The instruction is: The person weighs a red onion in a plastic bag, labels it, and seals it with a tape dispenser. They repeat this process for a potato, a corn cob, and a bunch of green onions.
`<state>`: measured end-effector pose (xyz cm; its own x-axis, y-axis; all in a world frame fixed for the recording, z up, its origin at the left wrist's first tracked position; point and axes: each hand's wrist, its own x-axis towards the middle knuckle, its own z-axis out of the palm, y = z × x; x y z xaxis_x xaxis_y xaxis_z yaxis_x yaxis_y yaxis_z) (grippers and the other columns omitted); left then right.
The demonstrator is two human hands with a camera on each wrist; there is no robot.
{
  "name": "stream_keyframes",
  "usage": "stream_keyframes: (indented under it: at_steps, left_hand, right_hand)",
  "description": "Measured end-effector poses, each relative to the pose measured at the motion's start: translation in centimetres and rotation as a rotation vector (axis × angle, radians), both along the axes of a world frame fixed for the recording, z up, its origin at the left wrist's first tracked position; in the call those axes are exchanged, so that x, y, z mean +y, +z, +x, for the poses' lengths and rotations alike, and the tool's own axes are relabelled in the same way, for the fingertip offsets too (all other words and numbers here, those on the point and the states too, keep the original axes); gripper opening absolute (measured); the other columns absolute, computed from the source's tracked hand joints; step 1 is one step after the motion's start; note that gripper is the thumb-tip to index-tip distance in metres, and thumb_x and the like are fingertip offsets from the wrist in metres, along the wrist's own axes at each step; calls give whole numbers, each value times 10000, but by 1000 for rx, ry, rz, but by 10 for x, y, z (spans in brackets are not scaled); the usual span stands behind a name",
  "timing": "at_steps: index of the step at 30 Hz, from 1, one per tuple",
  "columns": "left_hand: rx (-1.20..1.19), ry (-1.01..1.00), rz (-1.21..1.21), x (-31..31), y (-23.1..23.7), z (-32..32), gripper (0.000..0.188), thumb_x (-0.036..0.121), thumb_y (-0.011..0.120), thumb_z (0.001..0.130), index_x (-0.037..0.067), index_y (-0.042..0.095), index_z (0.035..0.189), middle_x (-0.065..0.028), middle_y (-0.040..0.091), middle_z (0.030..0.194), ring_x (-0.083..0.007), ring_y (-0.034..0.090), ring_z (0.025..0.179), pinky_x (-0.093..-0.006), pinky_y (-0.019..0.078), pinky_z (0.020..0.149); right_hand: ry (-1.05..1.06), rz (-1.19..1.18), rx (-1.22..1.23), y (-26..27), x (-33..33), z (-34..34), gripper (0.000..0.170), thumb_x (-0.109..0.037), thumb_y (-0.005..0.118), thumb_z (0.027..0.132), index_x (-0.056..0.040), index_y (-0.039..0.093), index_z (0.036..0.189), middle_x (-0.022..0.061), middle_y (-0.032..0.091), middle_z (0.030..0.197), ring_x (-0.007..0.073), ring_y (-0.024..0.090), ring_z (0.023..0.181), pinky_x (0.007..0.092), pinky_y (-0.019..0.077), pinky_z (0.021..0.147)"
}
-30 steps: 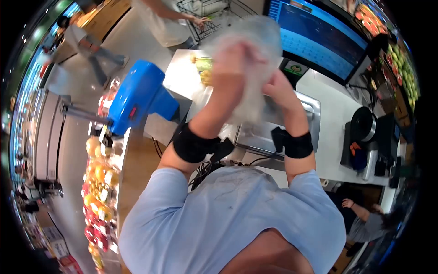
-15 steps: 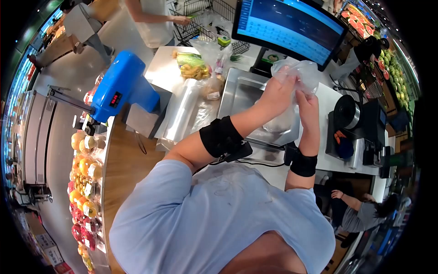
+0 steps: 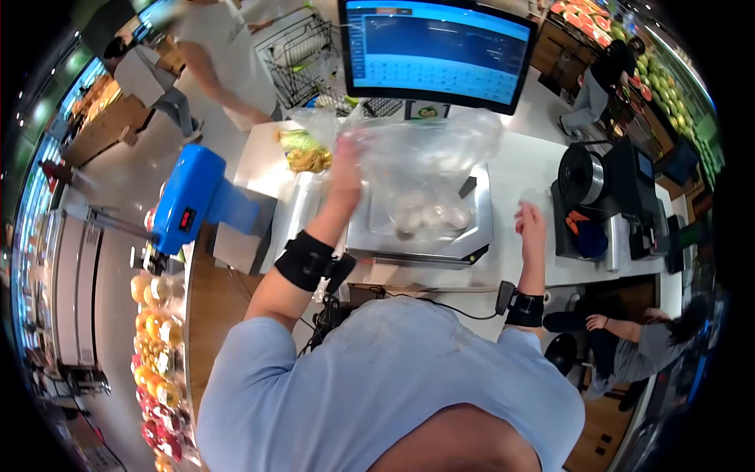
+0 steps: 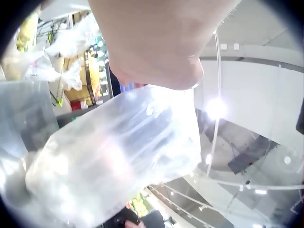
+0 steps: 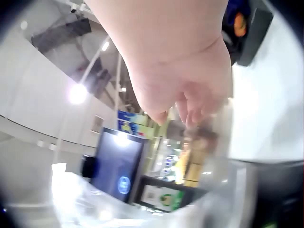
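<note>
A clear plastic bag (image 3: 429, 145) spreads above the metal scale (image 3: 481, 212), with several pale round items (image 3: 432, 217) showing through it over the scale. My left hand (image 3: 346, 177), blurred, grips the bag's left end; in the left wrist view the bag (image 4: 118, 147) hangs off that hand (image 4: 152, 47), whose fingers are mostly hidden. Right of the scale, my right hand (image 3: 531, 224) is apart from the bag, fingers loosely bent and empty. The right wrist view shows this hand (image 5: 190, 80) above the bag's blurred plastic (image 5: 95, 202).
A monitor (image 3: 440, 55) stands behind the scale. Bagged produce (image 3: 305, 151) and a plastic roll (image 3: 295, 212) lie left, near a blue device (image 3: 189, 197). A black machine (image 3: 633, 197) is at right. Other people (image 3: 224, 59) stand beyond the counter.
The hands have moved apart: the left went left with the bag, the right let go and came down on the right. The bag has spread out over the scale.
</note>
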<state>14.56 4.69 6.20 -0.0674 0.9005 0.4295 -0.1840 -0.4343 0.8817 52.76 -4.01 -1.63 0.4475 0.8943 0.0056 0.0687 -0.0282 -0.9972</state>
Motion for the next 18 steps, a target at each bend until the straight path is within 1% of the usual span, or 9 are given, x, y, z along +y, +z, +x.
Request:
stream_keyframes:
  at_steps: [1, 2, 3, 4, 7, 9, 10, 12, 18]
  left_hand:
    - [-233, 13, -131, 5, 4, -11, 553, 455, 218, 1003, 6, 505, 1152, -151, 573, 1167, -242, 527, 1101, -392, 364, 999]
    - [-15, 117, 85, 27, -5, -33, 603, 524, 167, 985, 40, 506, 1106, -149, 592, 1130, -238, 545, 1064, -399, 385, 965]
    - [-177, 104, 1, 29, 4, -41, 619, 529, 131, 981, 52, 510, 1089, -151, 604, 1104, -242, 553, 1041, -398, 397, 934]
    - [-351, 133, -222, 40, 14, -50, 599, 524, 137, 983, 68, 514, 1076, -138, 606, 1104, -242, 553, 1047, -400, 401, 918]
    - [-211, 166, -83, 60, 25, -60, 475, 442, 259, 999, 57, 531, 1051, -111, 606, 1123, -230, 553, 1050, -373, 409, 902]
    - [234, 321, 185, 64, 52, -55, 276, 317, 477, 950, 56, 552, 998, -93, 594, 1167, -217, 574, 997, -347, 442, 848]
    - [234, 319, 191, 67, 66, -51, 276, 317, 477, 950, 56, 552, 998, -93, 594, 1167, -217, 574, 997, -347, 442, 848]
    - [918, 644, 739, 73, 91, -40, 170, 171, 610, 830, 45, 553, 929, -111, 563, 1243, -234, 593, 908, -354, 472, 782]
    - [1476, 572, 760, 104, 123, -10, 258, 92, 615, 694, 65, 516, 931, -104, 456, 1377, -238, 595, 795, -368, 492, 667]
  right_hand:
    - [-24, -71, -74, -37, -7, 16, 254, -259, 553, 911, -18, 626, 949, 22, 570, 702, 75, 475, 530, 220, 389, 491]
    - [-45, -141, -149, -73, -15, 28, 256, -265, 551, 907, -22, 630, 933, 23, 561, 686, 75, 469, 509, 223, 375, 470]
    - [-59, -178, -145, -106, -23, 36, 258, -270, 554, 906, -25, 632, 890, 19, 551, 651, 77, 467, 497, 226, 370, 458]
    - [-68, -213, -145, -134, -31, 41, 266, -275, 556, 904, -28, 634, 846, 15, 541, 615, 79, 465, 485, 229, 364, 446]
    - [-54, -226, -135, -186, -50, 43, 283, -277, 564, 897, -22, 631, 795, 7, 540, 590, 83, 485, 502, 250, 391, 459]
    - [-92, -264, -67, -198, -56, 34, 271, -245, 550, 903, -23, 628, 768, 2, 518, 551, 75, 464, 477, 235, 367, 441]
    - [-95, -259, -65, -204, -58, 32, 271, -245, 550, 903, -23, 628, 768, 2, 518, 551, 75, 464, 477, 235, 367, 441]
    - [-54, -231, -54, -211, -61, 30, 262, -231, 549, 903, -24, 627, 763, 3, 520, 555, 75, 456, 471, 236, 365, 445]
    - [-51, -248, 137, -206, -61, 38, 243, -221, 528, 912, -48, 585, 750, 3, 499, 545, 95, 449, 422, 251, 354, 391]
